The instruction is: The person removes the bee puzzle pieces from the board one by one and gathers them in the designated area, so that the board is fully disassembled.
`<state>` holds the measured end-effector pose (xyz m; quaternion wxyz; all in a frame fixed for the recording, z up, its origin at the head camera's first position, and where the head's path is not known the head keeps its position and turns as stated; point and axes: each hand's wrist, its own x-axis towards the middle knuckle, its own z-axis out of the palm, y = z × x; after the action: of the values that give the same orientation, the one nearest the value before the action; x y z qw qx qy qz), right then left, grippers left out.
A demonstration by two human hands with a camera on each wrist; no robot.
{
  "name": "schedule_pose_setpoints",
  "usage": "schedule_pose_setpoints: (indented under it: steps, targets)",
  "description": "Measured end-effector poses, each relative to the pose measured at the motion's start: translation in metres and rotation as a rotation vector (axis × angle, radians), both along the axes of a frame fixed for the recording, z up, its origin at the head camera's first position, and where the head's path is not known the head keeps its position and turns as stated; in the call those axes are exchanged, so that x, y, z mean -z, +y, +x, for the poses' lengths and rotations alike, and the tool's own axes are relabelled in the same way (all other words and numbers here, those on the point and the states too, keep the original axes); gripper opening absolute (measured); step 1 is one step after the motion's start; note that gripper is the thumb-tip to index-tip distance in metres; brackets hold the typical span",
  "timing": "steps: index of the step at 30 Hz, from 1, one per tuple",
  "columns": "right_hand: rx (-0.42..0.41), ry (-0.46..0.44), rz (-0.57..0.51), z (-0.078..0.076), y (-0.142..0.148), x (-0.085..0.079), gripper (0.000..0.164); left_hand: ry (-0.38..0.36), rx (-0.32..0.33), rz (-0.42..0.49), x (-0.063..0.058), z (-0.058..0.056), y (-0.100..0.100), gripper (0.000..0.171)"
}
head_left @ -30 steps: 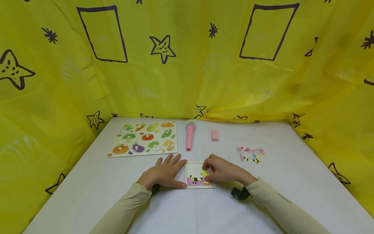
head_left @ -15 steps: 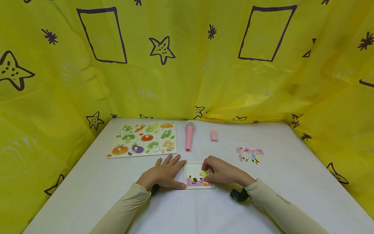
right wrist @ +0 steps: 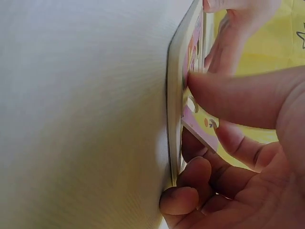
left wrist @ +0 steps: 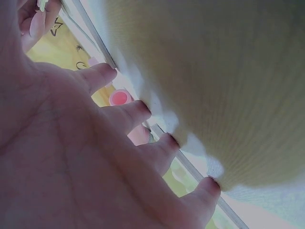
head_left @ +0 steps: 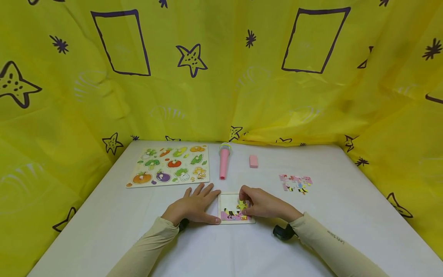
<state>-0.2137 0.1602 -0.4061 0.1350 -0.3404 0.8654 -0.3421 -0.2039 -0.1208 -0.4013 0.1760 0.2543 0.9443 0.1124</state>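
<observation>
A small square puzzle tray [head_left: 237,222] with a pale rim lies on the table between both hands. Pieces with a black-and-yellow striped figure on pink fill its lower part, while the upper left shows white. My right hand [head_left: 261,202] pinches a yellow jigsaw piece [head_left: 243,205] over the tray's right side. In the right wrist view that jigsaw piece [right wrist: 204,130] is tilted against the tray, its pink part near the rim; fingers hide some of it. My left hand [head_left: 194,206] rests spread on the table, thumb and index fingertip touching the tray's left edge.
A vegetable peg puzzle board [head_left: 171,165] lies back left. Behind the tray are a pink toy microphone [head_left: 224,163] and a pink block [head_left: 253,161]. Several loose jigsaw pieces [head_left: 295,182] lie to the right. A yellow curtain [head_left: 221,96] surrounds the table.
The yellow jigsaw piece has turned slightly in my right fingers, and more of its face shows. My left hand and the tray keep their places.
</observation>
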Motion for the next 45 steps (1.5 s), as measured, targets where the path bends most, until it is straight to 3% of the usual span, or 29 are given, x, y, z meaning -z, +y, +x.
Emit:
schedule_pose_setpoints:
  steps: [11, 17, 27, 45]
  targets:
    - [-0.002, 0.000, -0.017, -0.004, 0.006, 0.000, 0.011, -0.001, 0.002, -0.004, -0.001, -0.001, 0.000, 0.099]
    - [0.061, -0.027, -0.056, -0.006, 0.007, 0.002, 0.009, 0.003, 0.004, -0.003, -0.003, 0.001, 0.001, 0.099]
    - [0.171, -0.190, -0.124, -0.008, 0.010, -0.003, 0.005, 0.000, 0.005, -0.003, -0.002, 0.001, 0.001, 0.099]
    - [0.263, -0.205, -0.230, -0.009, 0.050, -0.012, 0.009, -0.009, 0.014, 0.007, -0.002, 0.002, -0.001, 0.098]
